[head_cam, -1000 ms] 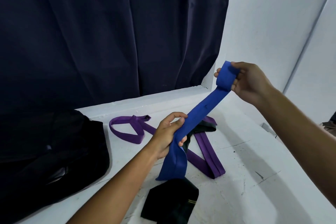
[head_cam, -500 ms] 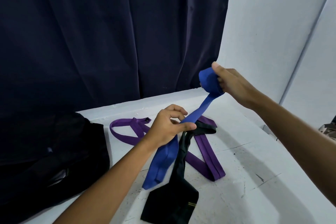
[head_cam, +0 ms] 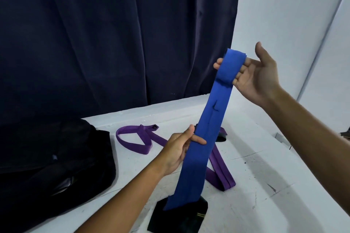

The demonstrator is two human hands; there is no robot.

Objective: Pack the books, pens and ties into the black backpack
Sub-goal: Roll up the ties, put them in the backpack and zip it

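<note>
A blue tie [head_cam: 206,136] hangs stretched between both hands above the white table. Its narrow end is wound around the fingers of my right hand [head_cam: 255,77], palm turned toward me, thumb up. My left hand [head_cam: 178,149] pinches the tie lower down between thumb and fingers, and the wide end dangles below. A purple tie [head_cam: 136,138] lies looped on the table behind, running under the blue one. A black tie [head_cam: 180,217] lies at the near edge, partly hidden. The black backpack [head_cam: 51,166] lies at the left.
A dark blue curtain [head_cam: 113,34] hangs behind the white table [head_cam: 265,185]. A white wall [head_cam: 284,15] rises at the right. No books or pens are in view.
My right hand has turned palm toward me, with another wrap of the blue tie around its fingers. The tie now hangs flat and wide, and my left hand grips it further along.
</note>
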